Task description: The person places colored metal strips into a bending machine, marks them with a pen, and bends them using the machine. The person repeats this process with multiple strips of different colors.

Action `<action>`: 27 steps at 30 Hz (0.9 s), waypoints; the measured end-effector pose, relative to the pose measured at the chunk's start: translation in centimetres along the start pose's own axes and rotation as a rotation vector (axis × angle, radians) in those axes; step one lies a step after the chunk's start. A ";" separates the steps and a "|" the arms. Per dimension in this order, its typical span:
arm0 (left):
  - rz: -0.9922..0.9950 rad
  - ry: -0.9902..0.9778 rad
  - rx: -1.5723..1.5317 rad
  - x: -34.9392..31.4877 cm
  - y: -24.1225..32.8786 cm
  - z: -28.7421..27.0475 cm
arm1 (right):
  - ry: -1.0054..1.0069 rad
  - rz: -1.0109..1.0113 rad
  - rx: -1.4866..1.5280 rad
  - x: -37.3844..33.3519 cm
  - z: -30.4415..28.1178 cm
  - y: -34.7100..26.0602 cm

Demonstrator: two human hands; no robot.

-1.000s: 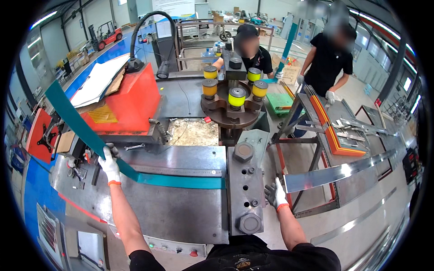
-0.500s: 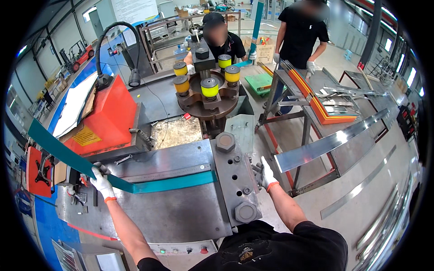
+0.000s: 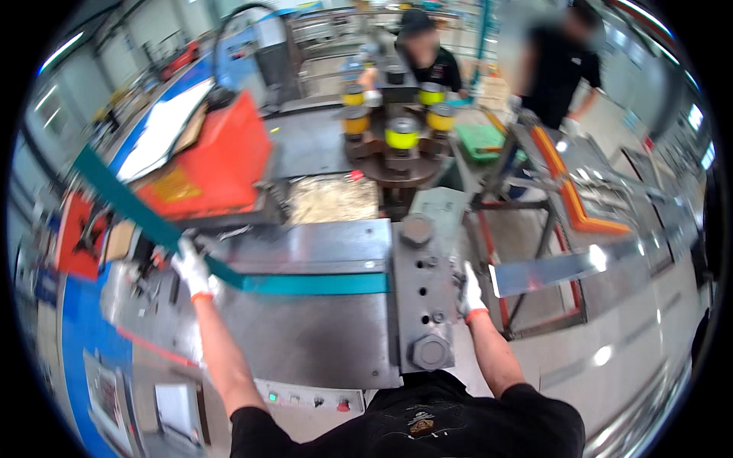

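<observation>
A long teal strip (image 3: 317, 284) lies across the steel bench, its right end at a heavy bolted steel block (image 3: 424, 309). Left of a bend, the strip slants up past the bench edge. In a white glove, my left hand (image 3: 192, 269) is closed around the strip just left of that bend. My right hand (image 3: 472, 292), also gloved, is at the right side of the block with fingers stretched along it. Its fingertips are partly hidden and blurred. Near it is the end of a shiny metal strip (image 3: 550, 273).
Beyond the bench stands a round turret (image 3: 393, 164) with yellow cylinders. One person (image 3: 439, 69) is behind it, another (image 3: 557, 80) stands at right beside a metal rack (image 3: 546, 206). An orange-red machine housing (image 3: 229, 164) is at left. Control buttons (image 3: 309, 398) line the bench front.
The whole view has shifted, so bench and turret appear farther right, and the picture is blurrier. Both hands keep about the same places on the strip and by the block.
</observation>
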State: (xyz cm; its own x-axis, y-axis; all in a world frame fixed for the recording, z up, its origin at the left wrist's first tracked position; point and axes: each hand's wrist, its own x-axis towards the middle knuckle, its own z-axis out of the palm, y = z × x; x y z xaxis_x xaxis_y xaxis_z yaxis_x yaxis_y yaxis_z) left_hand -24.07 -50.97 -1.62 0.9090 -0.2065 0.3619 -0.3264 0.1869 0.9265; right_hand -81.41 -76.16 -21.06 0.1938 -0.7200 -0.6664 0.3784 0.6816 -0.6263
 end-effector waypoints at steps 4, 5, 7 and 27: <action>0.030 -0.094 -0.101 0.8 -0.3 0.2 | -0.188 -0.040 0.041 0.1 0.1 0.3; 0.041 -0.111 -0.126 0.8 -0.3 0.4 | -0.245 -0.007 0.073 0.0 0.3 0.4; 0.049 -0.125 -0.135 1.0 0.1 -0.2 | -0.331 0.075 0.126 0.7 0.0 0.6; 0.001 -0.137 -0.147 0.8 0.2 -0.1 | -0.250 -0.503 -0.625 3.7 -1.8 1.6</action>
State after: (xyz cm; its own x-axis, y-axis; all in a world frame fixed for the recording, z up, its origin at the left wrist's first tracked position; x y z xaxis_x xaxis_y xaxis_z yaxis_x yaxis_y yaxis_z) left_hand -23.37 -50.98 -1.12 0.8615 -0.3335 0.3827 -0.2767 0.3237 0.9048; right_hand -81.74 -77.50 -25.31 0.3584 -0.9152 -0.1844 -0.0832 0.1654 -0.9827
